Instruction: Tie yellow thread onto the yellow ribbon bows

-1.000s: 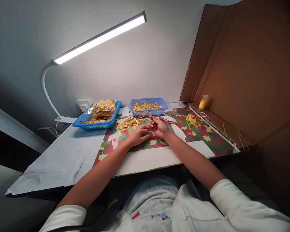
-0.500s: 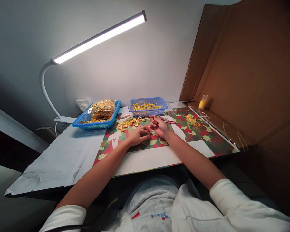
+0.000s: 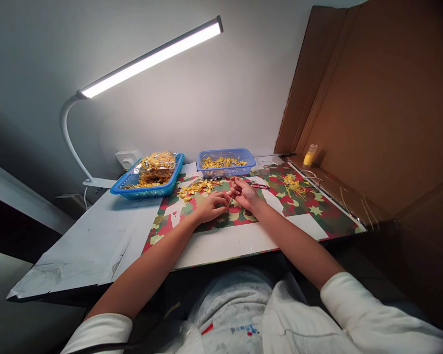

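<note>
My left hand (image 3: 212, 206) rests low over the patterned sheet with its fingers bent and pinched together. My right hand (image 3: 245, 194) is just beside it, palm partly turned up and fingers curled closed. A thin pale strand (image 3: 231, 198) runs in the small gap between the fingertips; anything else in them is too small to make out. Behind the right hand lies a slim pink-handled tool (image 3: 260, 186), partly hidden. Small yellow ribbon bows (image 3: 196, 189) lie in a loose pile beyond my left hand.
A blue basket (image 3: 147, 191) with a plastic bag of yellow bows stands back left; another blue basket (image 3: 227, 172) stands behind the hands. Yellow threads (image 3: 294, 186) lie to the right, near a small yellow-filled bottle (image 3: 310, 156). A lit lamp (image 3: 151, 60) hangs above; cardboard (image 3: 376, 108) walls the right.
The hands stay almost in place. My left fingers shift very slightly, and the strand between the hands shows a little more clearly.
</note>
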The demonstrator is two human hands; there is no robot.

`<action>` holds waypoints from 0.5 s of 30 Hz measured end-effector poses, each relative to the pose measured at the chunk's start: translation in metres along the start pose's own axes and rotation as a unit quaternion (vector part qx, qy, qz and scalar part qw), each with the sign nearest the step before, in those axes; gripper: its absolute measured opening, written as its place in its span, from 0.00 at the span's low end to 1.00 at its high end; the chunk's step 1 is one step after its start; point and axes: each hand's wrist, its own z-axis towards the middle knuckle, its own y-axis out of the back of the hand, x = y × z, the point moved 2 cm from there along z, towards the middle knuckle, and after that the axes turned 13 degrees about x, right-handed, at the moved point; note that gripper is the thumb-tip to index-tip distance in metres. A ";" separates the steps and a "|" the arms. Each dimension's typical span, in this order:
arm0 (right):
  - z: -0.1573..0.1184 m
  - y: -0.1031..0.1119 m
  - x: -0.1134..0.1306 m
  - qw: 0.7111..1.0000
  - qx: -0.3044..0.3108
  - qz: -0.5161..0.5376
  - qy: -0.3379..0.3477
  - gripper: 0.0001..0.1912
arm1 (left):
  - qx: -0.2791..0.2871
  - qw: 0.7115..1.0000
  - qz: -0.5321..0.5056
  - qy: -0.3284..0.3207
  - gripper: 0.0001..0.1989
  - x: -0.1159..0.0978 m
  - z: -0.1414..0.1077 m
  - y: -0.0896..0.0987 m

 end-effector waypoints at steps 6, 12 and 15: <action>0.000 0.001 0.000 1.000 -0.006 -0.002 0.001 0.09 | -0.001 1.000 -0.002 -0.003 0.12 -0.003 0.001 0.002; 0.002 0.004 0.007 0.999 -0.026 -0.002 0.023 0.09 | 0.024 1.000 -0.006 -0.013 0.10 -0.007 0.001 0.002; 0.002 0.008 0.013 0.998 -0.040 0.003 0.043 0.10 | 0.030 0.999 -0.014 -0.025 0.09 -0.005 0.001 0.000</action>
